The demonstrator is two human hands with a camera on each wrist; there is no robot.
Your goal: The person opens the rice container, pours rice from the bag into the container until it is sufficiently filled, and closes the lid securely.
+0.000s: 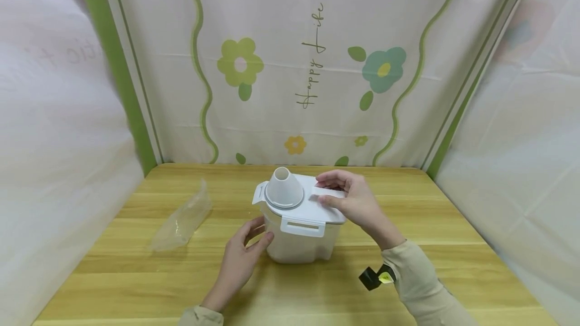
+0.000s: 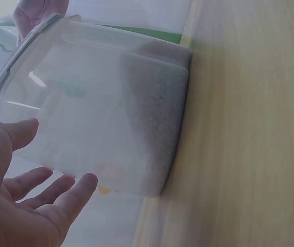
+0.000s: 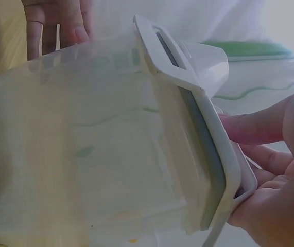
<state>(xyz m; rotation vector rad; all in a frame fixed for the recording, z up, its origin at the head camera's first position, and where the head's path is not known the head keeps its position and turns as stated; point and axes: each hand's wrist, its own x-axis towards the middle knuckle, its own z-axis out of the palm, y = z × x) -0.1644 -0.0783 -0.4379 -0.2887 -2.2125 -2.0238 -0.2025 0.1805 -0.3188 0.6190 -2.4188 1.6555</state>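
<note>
A translucent plastic storage container (image 1: pixel 301 245) with a white lid (image 1: pixel 312 210) stands upright on the table. Pale grains (image 2: pixel 162 103) fill its lower part in the left wrist view. A white cone-shaped spout (image 1: pixel 284 190) rises from the lid's left end. My right hand (image 1: pixel 351 197) is over the lid's right end, thumb and fingers pinching a white flap (image 1: pixel 327 192) there. On the container's left side, my left hand (image 1: pixel 244 250) has its fingers loosely spread, with the thumb and fingertips right at the wall.
A crumpled clear plastic bag (image 1: pixel 181 223) lies on the wooden table (image 1: pixel 136 286), left of the container. Printed curtains (image 1: pixel 281 114) hang behind the table and along both sides. A small black device (image 1: pixel 370 278) is strapped at the right wrist.
</note>
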